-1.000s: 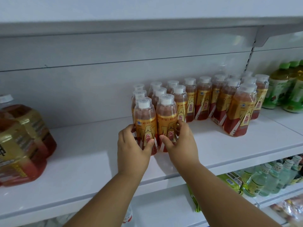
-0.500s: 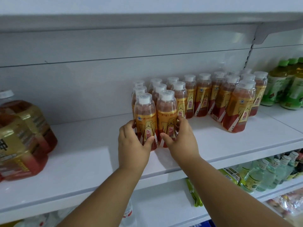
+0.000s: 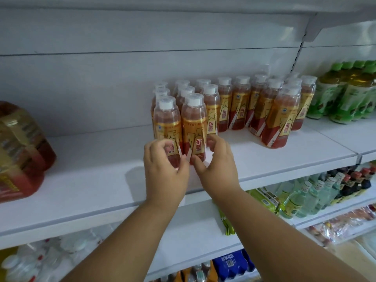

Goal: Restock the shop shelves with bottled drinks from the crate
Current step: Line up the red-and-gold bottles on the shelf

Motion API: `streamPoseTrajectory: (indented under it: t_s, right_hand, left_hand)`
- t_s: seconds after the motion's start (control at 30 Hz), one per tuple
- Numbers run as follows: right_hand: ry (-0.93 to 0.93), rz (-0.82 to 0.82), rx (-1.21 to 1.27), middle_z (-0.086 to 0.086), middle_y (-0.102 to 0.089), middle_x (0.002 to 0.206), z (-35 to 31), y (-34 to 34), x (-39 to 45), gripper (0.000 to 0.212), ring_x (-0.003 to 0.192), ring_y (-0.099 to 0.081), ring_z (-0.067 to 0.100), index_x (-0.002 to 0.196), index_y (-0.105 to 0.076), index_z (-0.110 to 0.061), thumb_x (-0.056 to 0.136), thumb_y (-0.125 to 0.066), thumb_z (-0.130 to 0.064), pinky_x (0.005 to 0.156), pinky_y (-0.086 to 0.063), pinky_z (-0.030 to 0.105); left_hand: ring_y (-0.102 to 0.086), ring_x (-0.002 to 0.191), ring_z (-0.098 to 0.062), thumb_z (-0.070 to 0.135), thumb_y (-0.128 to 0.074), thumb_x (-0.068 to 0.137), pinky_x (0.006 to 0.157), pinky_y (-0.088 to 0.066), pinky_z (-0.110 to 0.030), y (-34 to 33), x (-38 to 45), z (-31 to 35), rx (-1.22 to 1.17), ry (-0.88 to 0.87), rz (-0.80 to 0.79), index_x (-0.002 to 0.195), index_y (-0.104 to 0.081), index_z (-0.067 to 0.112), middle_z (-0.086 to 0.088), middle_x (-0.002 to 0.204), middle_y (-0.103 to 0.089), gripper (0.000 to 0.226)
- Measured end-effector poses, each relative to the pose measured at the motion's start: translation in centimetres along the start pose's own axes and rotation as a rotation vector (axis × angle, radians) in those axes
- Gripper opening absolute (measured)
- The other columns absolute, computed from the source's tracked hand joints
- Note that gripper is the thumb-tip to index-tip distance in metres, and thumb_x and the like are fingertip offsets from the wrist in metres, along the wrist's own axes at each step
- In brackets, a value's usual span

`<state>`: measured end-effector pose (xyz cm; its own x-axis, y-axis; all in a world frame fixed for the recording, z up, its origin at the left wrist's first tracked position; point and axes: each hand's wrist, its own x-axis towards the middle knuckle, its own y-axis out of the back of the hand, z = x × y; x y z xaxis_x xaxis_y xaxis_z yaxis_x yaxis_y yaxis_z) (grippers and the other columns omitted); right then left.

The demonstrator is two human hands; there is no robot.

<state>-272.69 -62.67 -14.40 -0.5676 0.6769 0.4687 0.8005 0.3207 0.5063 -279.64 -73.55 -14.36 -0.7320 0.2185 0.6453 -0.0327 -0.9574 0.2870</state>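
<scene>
— On the white shelf (image 3: 85,180), what stands where?

— A block of orange energy-drink bottles (image 3: 240,106) with white caps and gold-and-red labels, upright in rows back to the rear panel. Two front bottles stand side by side, touching, at the block's left end.

— And the hands?

— Both are at the base of that front pair. The left hand (image 3: 164,171) has its fingers curled round the lower part of the front left bottle (image 3: 165,121), thumb near the label's bottom edge; its grip looks loose but it wraps the bottle. The right hand (image 3: 216,167) curls round the front right bottle (image 3: 194,123), fingers behind it, thumb pointing in at its foot. The two thumbs nearly meet between the bottles.

— Are the bottles lifted?

— I cannot tell; their bases are hidden behind the hands.

— What else is on that level?

— Large amber jugs (image 3: 20,147) with gold labels at the far left, well apart. Green-capped tea bottles (image 3: 345,96) at the far right, on the next shelf section.

— Below?

— Pale green glass bottles (image 3: 301,198), dark red-capped bottles (image 3: 358,178), and a blue pack (image 3: 230,263) lower down.
</scene>
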Motion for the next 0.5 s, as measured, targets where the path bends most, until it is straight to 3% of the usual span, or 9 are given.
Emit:
streamPoseTrajectory:
  t_s: [0.07,0.23,0.4,0.5]
  right_hand:
    - [0.012,0.001,0.028,-0.006,-0.053,0.122,-0.3,1.1,-0.7,0.058,0.118,-0.049,0.013,0.137,-0.048,-0.017,0.087,-0.075,-0.028,0.095,-0.043,0.024]
    - [0.008,-0.023,0.073,-0.013,-0.05,0.117,0.6,5.5,-3.8,0.055,0.112,-0.051,0.008,0.138,-0.047,-0.019,0.09,-0.071,-0.028,0.093,-0.045,0.025]
    - [-0.062,-0.109,0.053,-0.01,-0.054,0.115,4.9,10.7,-8.1,0.041,0.105,-0.051,0.002,0.127,-0.052,-0.022,0.089,-0.069,-0.024,0.084,-0.04,0.013]
    - [-0.066,-0.152,0.019,-0.006,-0.055,0.108,8.2,13.8,-10.7,0.032,0.097,-0.053,0.007,0.116,-0.054,-0.019,0.088,-0.069,-0.021,0.078,-0.039,0.017]
  left_hand:
    - [-0.06,0.1,-0.016,0.012,-0.075,0.083,0.083,-0.052,-0.015,-0.1,-1.0,0.9,-0.037,-0.043,-0.018,0.115,-0.049,0.022,0.004,0.115,-0.049,0.043]
    - [-0.056,0.096,-0.006,0.011,-0.067,0.082,0.083,-0.043,-0.007,-0.7,-4.9,4.3,-0.122,-0.078,-0.061,0.109,-0.044,0.039,0.009,0.106,-0.051,0.045]
    - [-0.055,0.096,-0.004,-0.005,-0.065,0.08,0.084,-0.043,-0.009,-3.0,-11.5,7.2,-0.137,-0.052,-0.216,0.107,-0.048,0.031,0.005,0.101,-0.053,0.049]
    - [-0.053,0.089,-0.005,-0.014,-0.06,0.075,0.081,-0.041,-0.008,-4.8,-15.4,8.9,-0.089,0.007,-0.282,0.104,-0.049,0.028,0.003,0.098,-0.053,0.052]
